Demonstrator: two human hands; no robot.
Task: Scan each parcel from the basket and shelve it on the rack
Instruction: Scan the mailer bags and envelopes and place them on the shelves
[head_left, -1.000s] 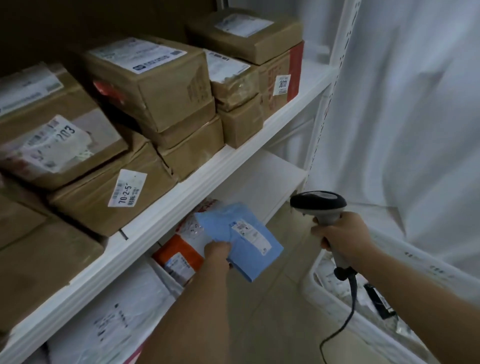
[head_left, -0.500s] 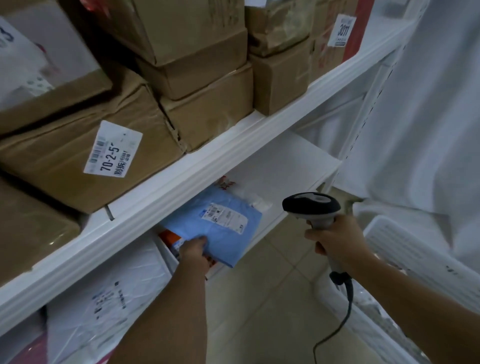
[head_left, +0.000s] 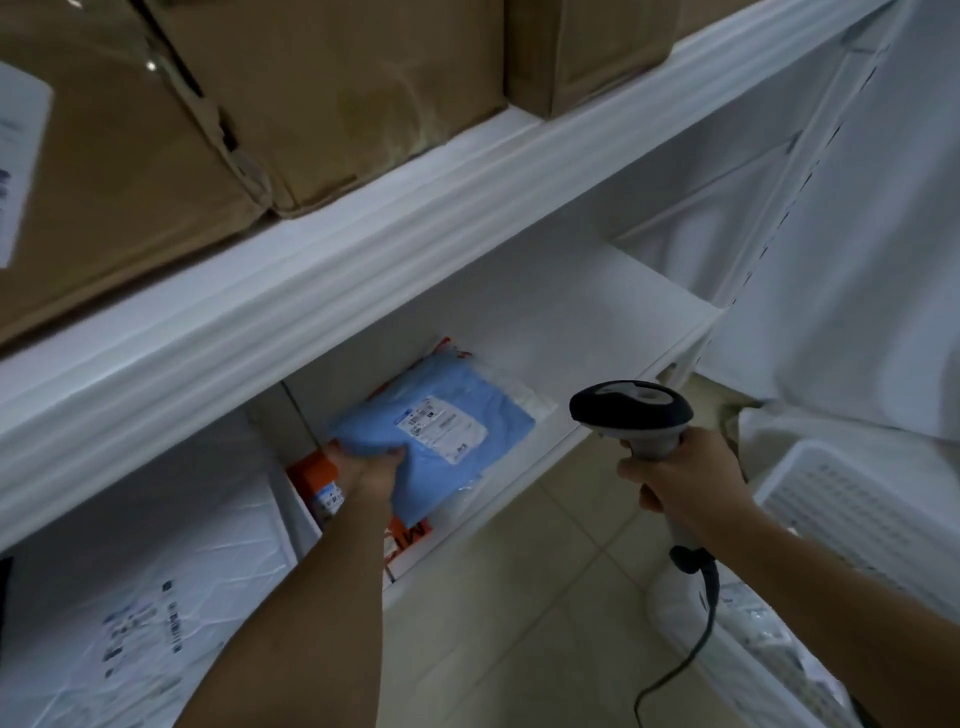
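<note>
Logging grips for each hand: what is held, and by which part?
Left hand grips the blue parcel by its near-left corner; right hand grips the scanner by its handle.

Blue parcel (head_left: 441, 441) with white label, flat on lower rack (head_left: 597, 332) shelf atop orange-white parcel (head_left: 311, 478)

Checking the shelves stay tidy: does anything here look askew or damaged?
The blue parcel, gripped by the left hand, lies skewed across an orange-and-white parcel on the lower shelf. A cardboard box above has a torn, crumpled corner.
</note>
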